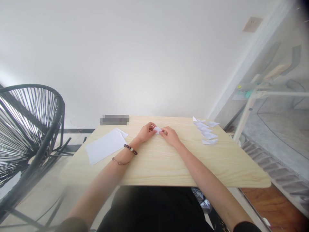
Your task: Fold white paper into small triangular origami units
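Observation:
Over the middle of the wooden table, my left hand [146, 131] and my right hand [171, 135] pinch a small folded white paper [157, 130] from its two sides. Fingertips and thumbs of both hands are closed on it, and its exact folded shape is partly hidden. To the left lie flat white paper sheets [105, 146], close to my left wrist, which carries a beaded bracelet [130, 149]. On the right side of the table, several folded paper boats [206, 130] stand in an overlapping row.
The light wooden table [154, 170] has its back edge near a white wall. A dark blurred-out object [114, 120] lies at the back left. A black woven chair [31, 129] stands to the left, and a white metal frame [248, 112] to the right.

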The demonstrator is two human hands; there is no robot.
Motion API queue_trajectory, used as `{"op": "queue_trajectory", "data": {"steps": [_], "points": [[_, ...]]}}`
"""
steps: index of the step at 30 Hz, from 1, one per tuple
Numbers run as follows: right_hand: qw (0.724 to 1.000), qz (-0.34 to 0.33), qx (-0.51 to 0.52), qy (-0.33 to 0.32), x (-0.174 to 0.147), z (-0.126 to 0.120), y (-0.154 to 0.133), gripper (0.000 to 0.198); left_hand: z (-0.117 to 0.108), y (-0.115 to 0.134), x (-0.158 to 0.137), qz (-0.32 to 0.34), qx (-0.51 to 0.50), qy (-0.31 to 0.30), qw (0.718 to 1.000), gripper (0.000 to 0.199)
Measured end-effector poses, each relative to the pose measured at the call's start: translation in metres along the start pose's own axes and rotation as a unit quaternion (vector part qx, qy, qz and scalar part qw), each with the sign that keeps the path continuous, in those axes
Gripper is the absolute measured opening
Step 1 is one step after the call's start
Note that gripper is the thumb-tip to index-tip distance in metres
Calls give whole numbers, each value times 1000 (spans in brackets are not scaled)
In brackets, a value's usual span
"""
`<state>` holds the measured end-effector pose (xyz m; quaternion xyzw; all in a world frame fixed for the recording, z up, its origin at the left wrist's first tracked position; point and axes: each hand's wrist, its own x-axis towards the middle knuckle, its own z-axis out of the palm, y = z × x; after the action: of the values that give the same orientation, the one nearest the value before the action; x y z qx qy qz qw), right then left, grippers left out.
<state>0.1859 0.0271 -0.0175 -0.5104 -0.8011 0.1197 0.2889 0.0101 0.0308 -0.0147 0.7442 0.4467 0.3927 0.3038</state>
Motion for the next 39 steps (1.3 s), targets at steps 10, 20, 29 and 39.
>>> {"op": "queue_trajectory", "data": {"steps": [10,20,29,39], "points": [[1000,-22,-1,-9,-2,-4,-8,30,-4,14,-2,5,93,-7,996,27],[1000,-4,-22,-18,-2,-4,-9,30,-6,15,-3,11,97,-15,995,27],[1000,0,-2,-10,-2,-2,-7,32,-3,14,-4,25,68,-17,997,30],[1000,-21,4,-8,-1,-2,-7,28,-6,11,-2,20,79,-19,997,27]]}}
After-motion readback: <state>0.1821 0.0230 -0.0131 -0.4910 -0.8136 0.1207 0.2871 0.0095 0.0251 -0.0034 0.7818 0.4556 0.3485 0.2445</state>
